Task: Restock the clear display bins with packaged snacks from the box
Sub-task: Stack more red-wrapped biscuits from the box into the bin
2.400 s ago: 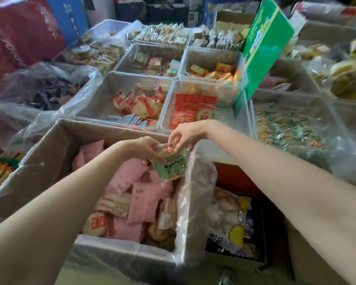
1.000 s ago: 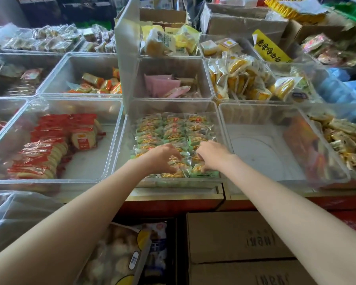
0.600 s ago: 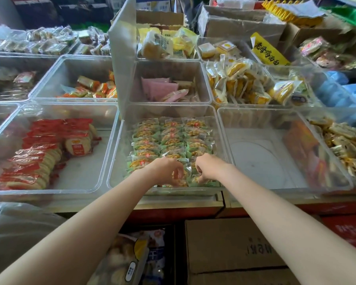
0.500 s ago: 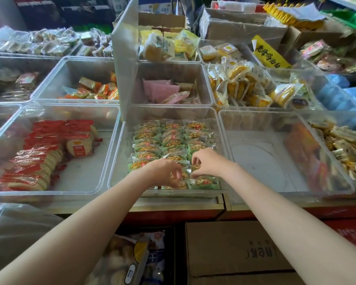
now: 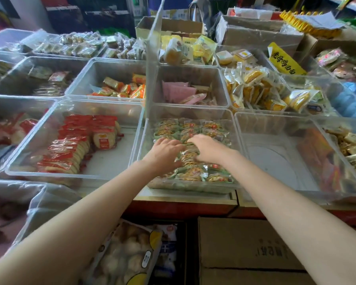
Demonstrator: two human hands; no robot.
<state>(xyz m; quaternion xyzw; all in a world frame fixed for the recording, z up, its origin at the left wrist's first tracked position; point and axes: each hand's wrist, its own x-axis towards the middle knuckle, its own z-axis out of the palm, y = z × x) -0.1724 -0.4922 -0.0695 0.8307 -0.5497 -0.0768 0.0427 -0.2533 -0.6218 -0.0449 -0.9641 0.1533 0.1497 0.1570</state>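
A clear display bin point(image 5: 193, 188) in the middle of the counter holds rows of small green packaged snacks point(image 5: 195, 174). Both my hands are inside it, palm down on the packets. My left hand point(image 5: 164, 154) lies with its fingers stretched forward over the middle rows. Beside it, my right hand point(image 5: 209, 150) rests on the packets with its fingers pointing left, close to the left hand's fingertips. I see no packet lifted in either hand. The plastic-lined supply box point(image 5: 37, 204) shows only as a corner at lower left.
Left of the green bin is a bin of red-wrapped crackers point(image 5: 76, 145); right of it a nearly bare bin point(image 5: 275, 161). Behind stand a bin of pink packets point(image 5: 183, 93), yellow packets point(image 5: 255, 87) and an upright clear divider point(image 5: 152, 58). Cardboard cartons point(image 5: 245, 243) sit below the counter.
Earlier both hands held a green packet over the box. Since then they reached into the green bin and have now slid from the front rows toward the middle, fingers flattening.
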